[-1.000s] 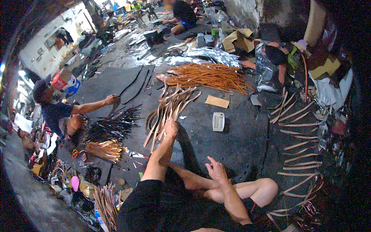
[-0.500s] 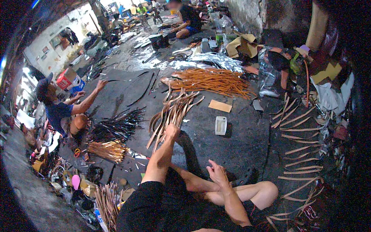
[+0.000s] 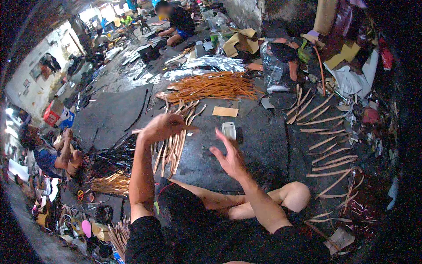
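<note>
Over the pile of long tan strips [image 3: 175, 152] my left hand [image 3: 163, 126] is raised, its fingers pinched together and pointing right. A thin tan strip [image 3: 137, 131] pokes out on the far side of its wrist and appears to be in its grip; most of it is hidden by the hand. To the right, my right hand [image 3: 229, 156] hangs in the air above the dark mat [image 3: 259, 154], thumb and fingers apart, holding nothing. Just beyond its fingertips lies a small white tray-like box [image 3: 229, 130].
Orange-brown strips [image 3: 211, 86] lie beyond the mat, near a tan rectangular piece [image 3: 225, 111]. Separate tan strips [image 3: 327, 143] are laid in a row at right. Black strips [image 3: 115, 158] and golden strips [image 3: 110, 185] lie at left, beside a seated person [image 3: 48, 156].
My left hand has lifted off the pile of tan strips. My right hand has risen forward toward the white box. The view has shifted rightward. The person at left has drawn their arms in.
</note>
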